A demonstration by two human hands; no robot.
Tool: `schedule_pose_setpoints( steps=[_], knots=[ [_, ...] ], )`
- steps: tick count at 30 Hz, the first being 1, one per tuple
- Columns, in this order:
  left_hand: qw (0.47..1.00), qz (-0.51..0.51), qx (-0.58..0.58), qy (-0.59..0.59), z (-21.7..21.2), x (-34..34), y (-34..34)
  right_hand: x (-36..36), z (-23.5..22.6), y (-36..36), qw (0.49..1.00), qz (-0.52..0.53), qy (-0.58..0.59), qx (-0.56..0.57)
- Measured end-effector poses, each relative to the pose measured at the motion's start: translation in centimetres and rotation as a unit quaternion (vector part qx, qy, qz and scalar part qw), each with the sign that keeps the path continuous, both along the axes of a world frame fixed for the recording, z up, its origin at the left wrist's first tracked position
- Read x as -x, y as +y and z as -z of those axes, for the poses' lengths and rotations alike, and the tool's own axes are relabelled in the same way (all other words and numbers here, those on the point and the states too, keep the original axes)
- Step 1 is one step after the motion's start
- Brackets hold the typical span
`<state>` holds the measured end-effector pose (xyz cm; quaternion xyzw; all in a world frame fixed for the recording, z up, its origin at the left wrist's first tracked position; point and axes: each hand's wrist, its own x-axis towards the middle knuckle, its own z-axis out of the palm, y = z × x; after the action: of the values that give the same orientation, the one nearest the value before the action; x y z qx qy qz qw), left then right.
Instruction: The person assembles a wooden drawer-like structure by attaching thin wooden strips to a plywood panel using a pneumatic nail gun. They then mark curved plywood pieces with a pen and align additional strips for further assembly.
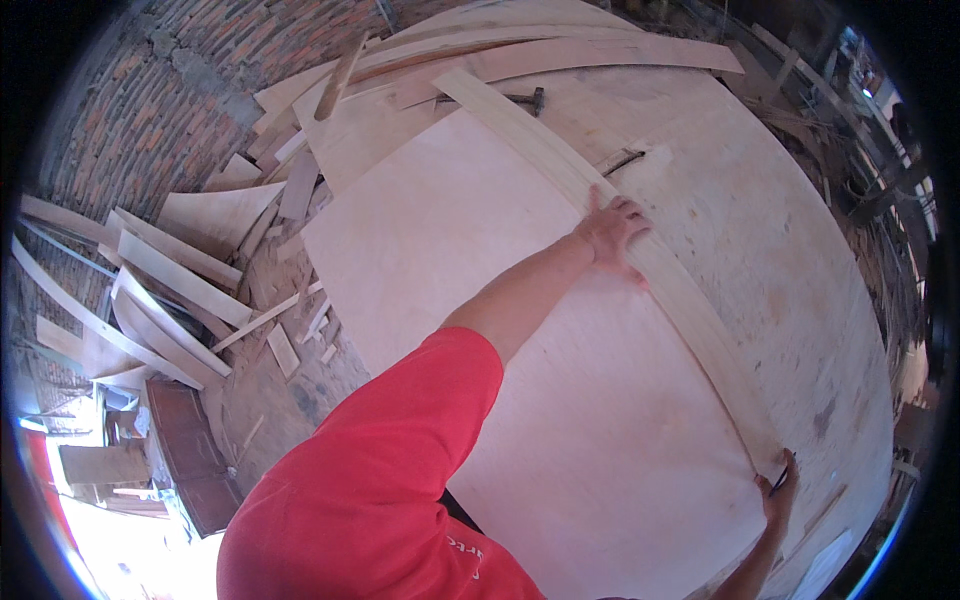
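1. Left hand [612,232]: fingers spread, palm pressed flat on a long pale wooden strip [600,215], roughly at 1 o'clock from frame centre. The arm reaches out from a red sleeve [400,450] at lower centre.
2. Right hand [778,492]: at 4 o'clock near the lower right rim, fingers closed around a thin dark pencil-like tool [781,478], tip touching the near end of the strip. Cannot tell how tight the hold is.
3. The strip runs as a long arc from 12 o'clock down to 4 o'clock, lying along the right edge of a large plywood sheet [450,280] and touching it.
4. The sheet fills the middle of the view, lying flat on a wider, stained work surface [780,260] that extends toward 3 o'clock.
5. A hammer [520,98] lies at 12 o'clock, just beside the far end of the strip.
6. A small dark stick-like piece [622,160] sits at 1 o'clock, near the strip, beyond the left hand.
7. Offcuts and scrap boards [180,260] are heaped at 9 o'clock on the dirt floor, well apart from both hands.
8. A brick wall [160,100] stands at 10 to 11 o'clock behind the scraps.
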<state>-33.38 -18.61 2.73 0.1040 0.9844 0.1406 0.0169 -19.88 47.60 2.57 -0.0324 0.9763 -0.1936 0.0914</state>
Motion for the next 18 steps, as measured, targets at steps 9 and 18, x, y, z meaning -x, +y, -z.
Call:
schedule_pose_setpoints(
  steps=[9,18],
  knots=[
    [0.989,0.051,-0.023,0.139,5.6,2.0,-1.6,-0.3,-1.8,-0.4,0.991,0.098,0.087,-0.007],
    [0.992,0.056,0.01,0.115,4.3,2.6,-0.4,-14.1,6.0,13.1,0.714,0.655,0.233,0.087]
  ],
)
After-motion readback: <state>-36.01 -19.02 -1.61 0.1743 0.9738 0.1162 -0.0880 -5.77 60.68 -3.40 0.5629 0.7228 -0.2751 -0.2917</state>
